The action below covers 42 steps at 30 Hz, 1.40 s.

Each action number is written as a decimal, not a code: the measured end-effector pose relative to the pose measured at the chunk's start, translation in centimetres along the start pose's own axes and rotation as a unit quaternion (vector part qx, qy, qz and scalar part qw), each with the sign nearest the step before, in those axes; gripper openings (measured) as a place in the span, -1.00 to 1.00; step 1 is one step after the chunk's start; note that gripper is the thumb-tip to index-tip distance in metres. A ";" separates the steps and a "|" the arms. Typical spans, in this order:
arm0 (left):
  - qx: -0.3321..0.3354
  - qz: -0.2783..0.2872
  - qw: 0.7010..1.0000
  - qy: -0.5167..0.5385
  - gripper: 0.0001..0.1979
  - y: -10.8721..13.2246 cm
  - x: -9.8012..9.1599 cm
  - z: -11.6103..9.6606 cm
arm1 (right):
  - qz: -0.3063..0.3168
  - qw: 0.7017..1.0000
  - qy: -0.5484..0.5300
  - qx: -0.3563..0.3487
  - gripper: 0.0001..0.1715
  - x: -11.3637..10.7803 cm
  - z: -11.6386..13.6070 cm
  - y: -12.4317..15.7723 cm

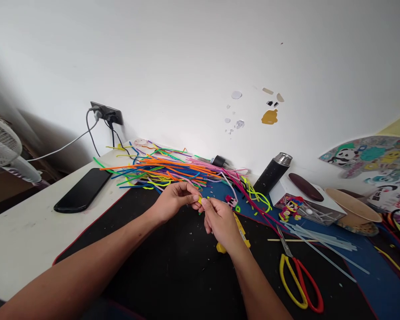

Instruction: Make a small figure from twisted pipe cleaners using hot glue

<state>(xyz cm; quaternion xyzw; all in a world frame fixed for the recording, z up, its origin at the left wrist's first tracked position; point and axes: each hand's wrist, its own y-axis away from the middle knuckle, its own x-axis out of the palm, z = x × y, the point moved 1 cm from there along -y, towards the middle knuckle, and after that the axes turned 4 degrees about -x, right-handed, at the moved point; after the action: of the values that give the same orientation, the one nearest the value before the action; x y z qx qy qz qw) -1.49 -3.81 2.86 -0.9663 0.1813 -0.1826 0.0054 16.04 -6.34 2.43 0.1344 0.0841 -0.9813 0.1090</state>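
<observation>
My left hand (pixel 180 200) and my right hand (pixel 221 220) meet above the black mat (pixel 173 266). Both pinch a small yellow piece (pixel 200 200), perhaps a bit of pipe cleaner; the fingertips hide most of it. Under my right wrist lies a yellow tool (pixel 221 247), which looks like a hot glue gun, partly covered by the forearm. Just beyond the hands spreads a heap of coloured pipe cleaners (pixel 160 165). A small pink and white figure (pixel 231 201) rests right of the fingers, beside a bright green loop (pixel 238 209).
Scissors (pixel 301 284) with yellow and red handles lie at right, near clear glue sticks (pixel 333 242). Behind them stand a colourful figure (pixel 291 209), a tissue box (pixel 283 191) and a leaning black flask (pixel 273 171). A phone (pixel 83 190) lies left; a fan (pixel 1 138) stands beyond.
</observation>
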 end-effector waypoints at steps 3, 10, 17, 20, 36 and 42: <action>-0.016 -0.007 0.999 0.033 -0.68 -0.1 -0.1 0.3 | 0.005 1.000 -0.019 0.009 -0.43 0.1 0.0 0.1; -0.034 -0.027 0.997 0.056 -0.70 -0.2 -0.2 0.7 | 0.005 0.999 -0.039 0.016 -0.44 0.3 -0.3 -0.1; -0.064 -0.040 0.991 0.107 -0.68 -0.2 0.0 1.0 | -0.003 0.998 -0.059 0.020 -0.42 0.4 -0.5 -0.2; -0.064 -0.028 0.991 0.111 -0.67 -0.2 0.0 1.1 | -0.009 0.997 -0.070 0.023 -0.42 0.4 -0.4 -0.2; -0.040 0.047 0.996 0.060 -0.66 0.1 0.9 1.0 | -0.030 0.985 -0.169 0.030 -0.38 0.6 0.4 -0.1; -0.044 0.033 0.996 0.072 -0.71 -0.1 0.4 1.6 | -0.022 0.981 -0.190 0.036 -0.40 1.0 0.4 0.1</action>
<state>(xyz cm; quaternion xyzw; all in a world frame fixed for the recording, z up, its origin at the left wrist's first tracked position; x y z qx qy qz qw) -0.53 -3.95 1.49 -0.9434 0.2207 -0.2437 -0.0440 15.01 -6.69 2.56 -0.0523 0.0294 -0.9935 0.0966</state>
